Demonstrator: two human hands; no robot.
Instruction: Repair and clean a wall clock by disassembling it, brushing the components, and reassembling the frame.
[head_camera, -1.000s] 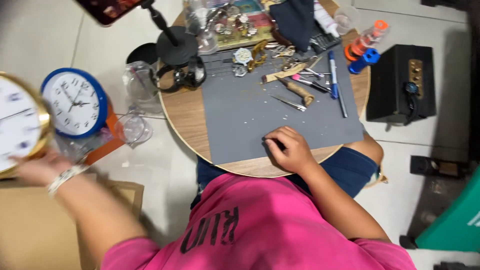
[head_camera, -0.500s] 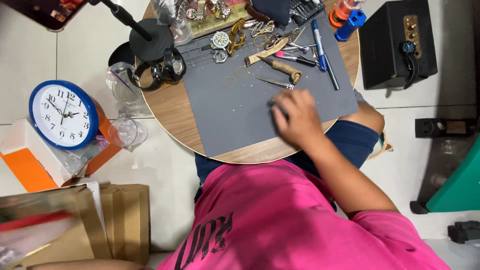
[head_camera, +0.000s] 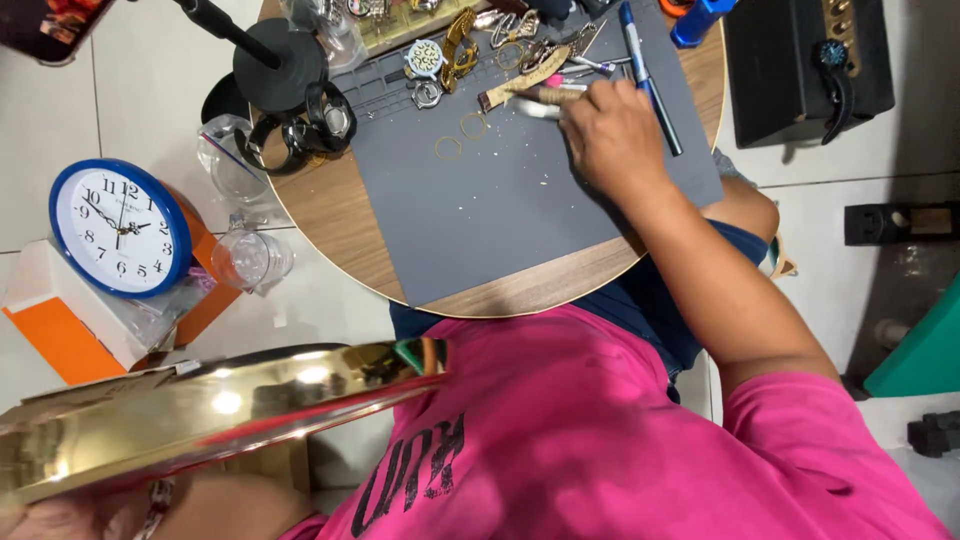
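Gold-rimmed clock (head_camera: 200, 420) at lower left of frame, seen edge-on, off the table and held low near the lap; left hand (head_camera: 60, 515) only partly in frame under it, grip hidden, can't tell how closed it is. Blue-rimmed wall clock (head_camera: 118, 228) lies face up on the floor left of the table, on an orange-and-white box (head_camera: 60, 330). Clear plastic cup (head_camera: 250, 258) just beside it, near the table's left edge. Black wristwatch (head_camera: 300, 130) sits at the left edge of the round wooden table (head_camera: 330, 230), next to the black stand base (head_camera: 280, 60). Grey mat (head_camera: 500, 200) covers most of the tabletop; two small gold rings (head_camera: 460, 135) lie near its far edge. Right hand (head_camera: 615, 135) is at the mat's far right, fingers curled down and pinched around a small white tool (head_camera: 535, 108), knuckles up. Blue pen (head_camera: 650, 75) lies just right of the hand, touching the mat. Black case (head_camera: 800, 60) on the floor beyond the table's right edge.
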